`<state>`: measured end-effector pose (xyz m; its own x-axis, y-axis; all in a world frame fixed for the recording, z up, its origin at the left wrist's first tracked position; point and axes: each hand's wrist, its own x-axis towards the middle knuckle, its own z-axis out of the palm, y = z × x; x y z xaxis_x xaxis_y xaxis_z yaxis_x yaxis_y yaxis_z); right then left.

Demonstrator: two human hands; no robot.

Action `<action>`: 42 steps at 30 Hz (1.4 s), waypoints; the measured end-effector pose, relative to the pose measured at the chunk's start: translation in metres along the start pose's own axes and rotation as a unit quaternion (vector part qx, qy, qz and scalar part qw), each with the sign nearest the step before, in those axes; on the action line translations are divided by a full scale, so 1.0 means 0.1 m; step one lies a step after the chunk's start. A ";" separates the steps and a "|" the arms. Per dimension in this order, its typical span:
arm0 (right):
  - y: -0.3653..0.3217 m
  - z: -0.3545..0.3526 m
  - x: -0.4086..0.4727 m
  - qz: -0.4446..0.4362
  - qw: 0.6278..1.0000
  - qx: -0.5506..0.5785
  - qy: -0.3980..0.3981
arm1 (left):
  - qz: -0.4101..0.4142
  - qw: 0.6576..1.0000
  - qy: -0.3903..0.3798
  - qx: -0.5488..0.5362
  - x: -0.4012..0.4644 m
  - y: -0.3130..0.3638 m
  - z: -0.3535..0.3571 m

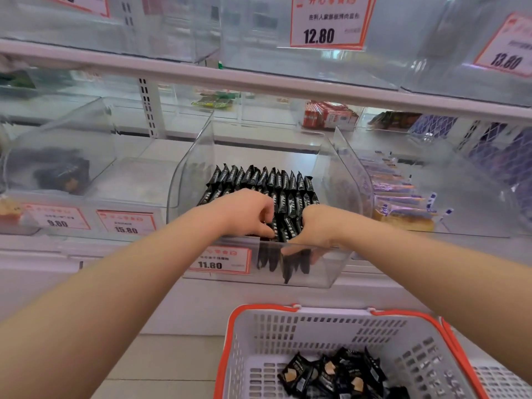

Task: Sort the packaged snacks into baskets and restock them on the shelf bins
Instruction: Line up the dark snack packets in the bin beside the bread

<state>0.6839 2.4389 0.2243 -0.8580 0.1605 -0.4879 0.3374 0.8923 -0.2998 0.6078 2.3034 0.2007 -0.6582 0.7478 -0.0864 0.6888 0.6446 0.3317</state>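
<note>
Fingers (266,223) of the left hand (247,211) and right hand (316,226) are curled down into the black snack packs (267,180), pinched at frame centre inside the clear bin (339,263), while more black packs (339,372) are left loose in the orange-rimmed basket (259,335) at lower right.

Setting: a retail shop, snack aisle. White shelving (259,79) carries rows of clear plastic bins (339,263) stocked with packaged snacks (276,182), and each bin front bears a red-bordered price tag (220,259), readable as 11.80, 15.80, 9.80, with 12.80 and 13.80 on the tier above. A white shopping basket (288,335) with orange rim and handles sits below the shelf.
</note>
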 end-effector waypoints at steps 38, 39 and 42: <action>0.15 -0.23 -0.70 -0.237 0.961 0.085 0.116 | 0.102 0.988 0.101 0.060 -0.48 0.45 -0.30; 0.27 -0.19 -0.81 -0.255 0.948 0.151 0.113 | 0.135 0.982 0.119 0.054 -0.57 0.56 -0.28; 0.75 0.09 -0.99 -0.263 0.937 0.214 0.084 | 0.192 0.974 0.106 0.063 -0.76 0.88 -0.03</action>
<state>0.7973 2.4859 0.2431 -0.9858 -0.1579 -0.0566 -0.0549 0.6223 -0.7809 0.7177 2.3028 0.2393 -0.3829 0.8970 0.2209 0.9196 0.3474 0.1833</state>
